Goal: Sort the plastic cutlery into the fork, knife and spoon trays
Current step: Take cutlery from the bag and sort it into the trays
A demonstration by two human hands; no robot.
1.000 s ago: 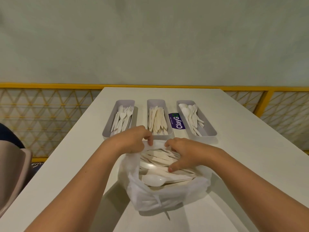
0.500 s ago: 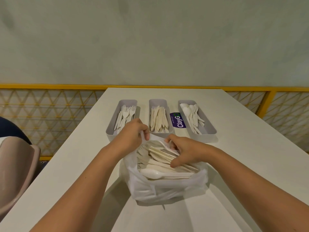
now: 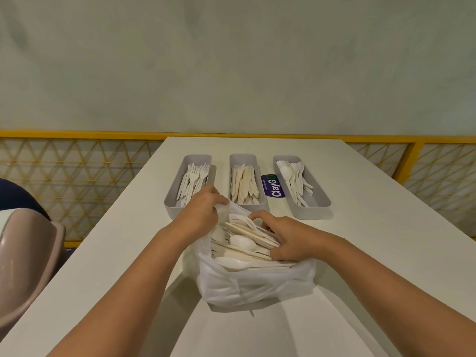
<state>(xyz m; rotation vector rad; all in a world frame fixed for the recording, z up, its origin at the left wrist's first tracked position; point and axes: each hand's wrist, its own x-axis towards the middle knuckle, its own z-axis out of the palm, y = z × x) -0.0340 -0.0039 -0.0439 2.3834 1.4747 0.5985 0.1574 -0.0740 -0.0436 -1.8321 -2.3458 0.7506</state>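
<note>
Tangle is the chief risk: the unsorted cutlery (image 3: 243, 242) lies heaped and crossed inside the thin white bag (image 3: 257, 287) at the middle of the desk (image 3: 386, 240). The right hand (image 3: 288, 238) reaches in from 3 o'clock, its fingers curled over the pile with the thumb at the near side, so it seems to close on several pieces at once; which kinds it holds I cannot tell. A mixed handful could put a knife among the forks, or a lifted piece could hook a neighbour and flick it over the bag's rim onto the desk. The left hand (image 3: 199, 213) pinches the rim at 10 o'clock, fingers gripping the plastic to keep the mouth open. If that pinch slips, the soft wall may fold over the pile and hide it, or a pull from the right hand may drag the whole bag. Beyond the bag, the fork tray (image 3: 171, 208) sits at 11 o'clock, the knife tray (image 3: 243, 161) at 12 and the spoon tray (image 3: 311, 212) at 1, all partly filled. The left hand lies just beside the fork tray's near end, so a careless tug there could nudge that tray. The white and cream pieces look much alike, which makes a wrong sort easy.
</note>
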